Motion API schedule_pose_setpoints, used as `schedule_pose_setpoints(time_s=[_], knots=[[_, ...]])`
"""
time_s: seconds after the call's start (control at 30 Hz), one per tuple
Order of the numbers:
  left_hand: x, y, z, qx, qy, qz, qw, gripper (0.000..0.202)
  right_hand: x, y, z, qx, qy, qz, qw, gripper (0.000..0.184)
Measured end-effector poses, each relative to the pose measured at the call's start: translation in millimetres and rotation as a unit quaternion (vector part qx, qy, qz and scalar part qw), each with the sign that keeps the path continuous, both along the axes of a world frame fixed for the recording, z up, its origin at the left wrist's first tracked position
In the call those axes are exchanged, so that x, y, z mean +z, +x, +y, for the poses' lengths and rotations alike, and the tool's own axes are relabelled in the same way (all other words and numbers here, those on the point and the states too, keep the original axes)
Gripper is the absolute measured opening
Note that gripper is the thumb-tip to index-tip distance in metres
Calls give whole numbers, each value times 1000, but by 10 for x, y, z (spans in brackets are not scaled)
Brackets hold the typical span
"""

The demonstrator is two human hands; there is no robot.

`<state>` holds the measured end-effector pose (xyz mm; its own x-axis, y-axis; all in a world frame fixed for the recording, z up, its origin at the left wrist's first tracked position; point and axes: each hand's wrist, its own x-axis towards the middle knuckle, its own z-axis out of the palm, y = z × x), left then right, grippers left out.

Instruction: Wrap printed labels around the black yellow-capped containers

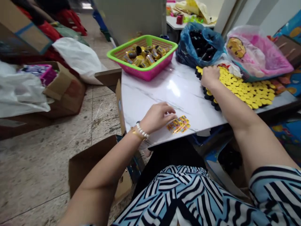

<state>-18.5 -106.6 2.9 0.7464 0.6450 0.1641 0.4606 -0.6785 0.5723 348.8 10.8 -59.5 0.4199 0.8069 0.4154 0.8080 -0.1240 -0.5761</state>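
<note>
My left hand (160, 116) rests low over the white marbled table, its fingers loosely bent and the thumb apart from the index finger, with nothing visible in it. Just right of its thumb lies a small overlapping pile of yellow and orange printed stickers (178, 124). My right hand (210, 76) reaches to the far left corner of a dense block of short black cylinders with yellow tops (244, 89). Its fingers are curled down at the edge of the block, and what they grip is hidden.
A green-rimmed pink basket (150, 70) of wrapped yellow cylinders stands at the back left. Behind the block are a blue bag (185, 47) of black parts and a pink basket lined with clear plastic (268, 59). Open cardboard boxes (91, 160) crowd the floor.
</note>
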Motion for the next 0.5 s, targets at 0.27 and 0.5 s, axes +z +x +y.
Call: schedule_pose_setpoints(time_s=[0.27, 0.5], knots=[[-441, -167, -588, 33, 112, 53, 992, 28, 297, -563, -766, 124, 51, -39, 990, 66], [-486, -104, -523, 72, 85, 33, 993, 32, -37, -1478, -2439, 220, 81, 28, 972, 7]])
